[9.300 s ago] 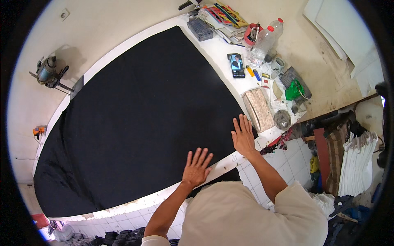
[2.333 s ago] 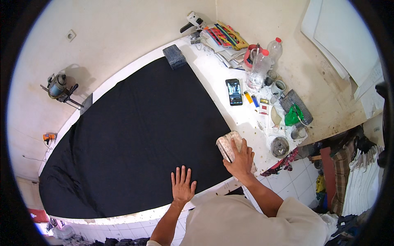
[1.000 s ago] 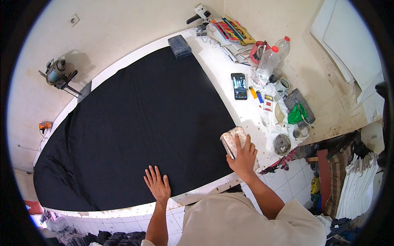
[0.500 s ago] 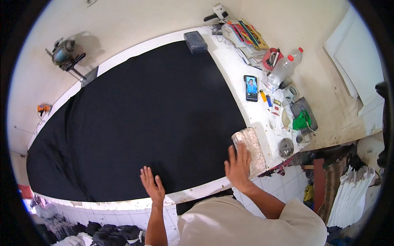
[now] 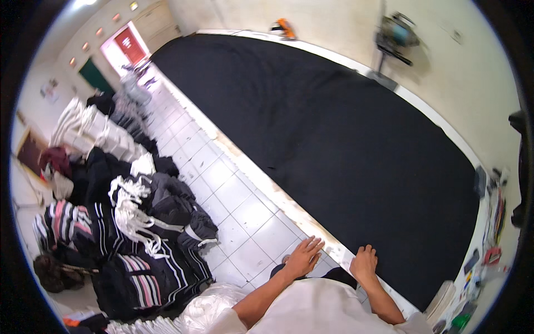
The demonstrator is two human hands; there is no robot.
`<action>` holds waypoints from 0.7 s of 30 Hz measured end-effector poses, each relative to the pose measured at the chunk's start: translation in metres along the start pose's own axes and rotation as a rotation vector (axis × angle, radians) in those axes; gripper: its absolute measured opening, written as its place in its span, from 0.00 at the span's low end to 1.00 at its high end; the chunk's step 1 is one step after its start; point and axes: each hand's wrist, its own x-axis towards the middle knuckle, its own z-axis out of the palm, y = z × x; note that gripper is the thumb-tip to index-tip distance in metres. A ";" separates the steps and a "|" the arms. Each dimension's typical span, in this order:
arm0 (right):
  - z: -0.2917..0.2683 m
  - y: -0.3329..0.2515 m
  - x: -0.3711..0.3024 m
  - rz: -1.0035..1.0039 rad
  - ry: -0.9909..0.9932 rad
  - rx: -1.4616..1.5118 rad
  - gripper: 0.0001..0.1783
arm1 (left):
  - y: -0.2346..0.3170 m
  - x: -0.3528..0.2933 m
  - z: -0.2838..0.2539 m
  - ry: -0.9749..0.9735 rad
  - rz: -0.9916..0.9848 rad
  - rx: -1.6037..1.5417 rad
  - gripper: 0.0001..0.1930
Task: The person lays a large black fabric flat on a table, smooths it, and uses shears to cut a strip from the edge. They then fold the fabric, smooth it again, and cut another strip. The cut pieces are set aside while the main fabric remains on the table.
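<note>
A wide black cloth (image 5: 334, 145) lies spread over a long white table (image 5: 261, 186), with a few low creases toward its far left end. My right hand (image 5: 364, 264) rests at the cloth's near edge, its fingers slightly bent and apart with nothing seen in them. Just off the table's near edge is my left hand (image 5: 305, 257), empty, fingers stretched out. A pale block (image 5: 442, 300) sits by the cloth's near right corner, and a dark block (image 5: 480, 181) sits on its right end.
Piles of dark striped garments (image 5: 139, 278) and white bundles (image 5: 94, 133) cover the floor at left, beside a tiled walkway (image 5: 228, 206). Along the wall stand a fan (image 5: 396, 36) and an orange tool (image 5: 285, 29). A phone (image 5: 471, 260) and small items line the table's right end.
My view has swung to the left, bringing the floor piles and far doorway into sight. My left hand has come off the cloth; my right hand has left the pale block for the cloth's near edge.
</note>
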 end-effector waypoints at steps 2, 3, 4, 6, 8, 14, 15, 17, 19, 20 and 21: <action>-0.006 -0.064 0.037 -0.044 0.001 0.053 0.16 | -0.032 -0.020 -0.042 0.015 -0.132 -0.047 0.22; -0.009 -0.096 0.057 -0.118 0.081 0.128 0.15 | -0.050 -0.030 -0.065 0.029 -0.209 -0.071 0.22; -0.010 -0.130 0.079 -0.197 0.175 0.204 0.14 | -0.070 -0.041 -0.087 0.024 -0.288 -0.090 0.21; -0.011 -0.202 0.132 -0.253 0.225 0.268 0.14 | -0.119 -0.050 -0.131 0.104 -0.345 -0.081 0.20; -0.009 -0.275 0.194 -0.332 0.230 0.353 0.15 | -0.173 -0.052 -0.173 0.060 -0.446 -0.062 0.21; 0.043 -0.521 0.375 -0.535 0.618 0.260 0.21 | -0.387 -0.041 -0.311 0.334 -0.654 -0.066 0.21; 0.053 -0.564 0.403 -0.399 0.394 0.101 0.26 | -0.429 -0.047 -0.335 0.356 -0.730 -0.054 0.21; 0.066 -0.639 0.455 -0.366 -0.045 0.028 0.20 | -0.508 -0.072 -0.378 0.377 -0.901 -0.005 0.23; 0.064 -0.709 0.517 -0.314 -0.317 0.292 0.16 | -0.565 -0.118 -0.409 0.326 -1.127 0.083 0.25; 0.063 -0.747 0.545 -0.336 -0.151 0.317 0.18 | -0.585 -0.146 -0.419 0.239 -1.287 0.114 0.26; 0.063 -0.783 0.573 -0.319 0.014 0.327 0.20 | -0.597 -0.178 -0.427 0.178 -1.399 0.085 0.27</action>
